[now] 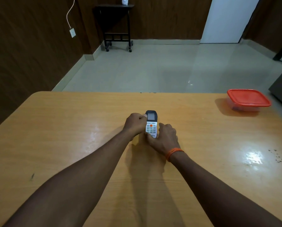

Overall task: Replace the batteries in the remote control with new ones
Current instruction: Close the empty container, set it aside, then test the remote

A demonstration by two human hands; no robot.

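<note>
White remote control (pixel 151 124) face-up, mid-table (pixel 71 128). Left hand (pixel 135 124) curled closed around its left edge; right hand (pixel 165 138) partly open, gripping its near right edge. Red-lidded container (pixel 248 99) at far right corner.

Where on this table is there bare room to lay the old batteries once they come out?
Wide bare wood lies left of the left hand to the table edge, and between the right hand and the red-lidded container. It is crowded only at centre, where both hands close on the remote.
</note>
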